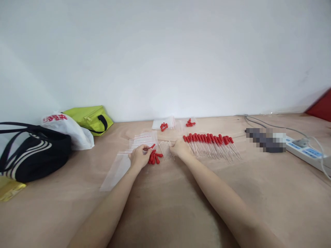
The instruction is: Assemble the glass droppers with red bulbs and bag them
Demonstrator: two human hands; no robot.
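Observation:
My left hand (140, 156) is closed on a red rubber bulb (152, 146), beside a small pile of red bulbs (154, 158). My right hand (179, 148) has its fingers together at the right end of a row of thin clear tubes (164, 150); what it grips, if anything, is too small to make out. Right of that hand lies a long row of clear droppers with red bulbs (207, 138), side by side. Flat clear zip bags (117, 170) lie under and left of my left hand.
Bags with red bulbs (163, 126) lie by the wall. At the left are a black bag (43, 160), a white plastic bag (81, 136) and a lime-green bag (89, 119). A power strip (305, 153) with cables and a blurred dark object (265, 141) are at the right.

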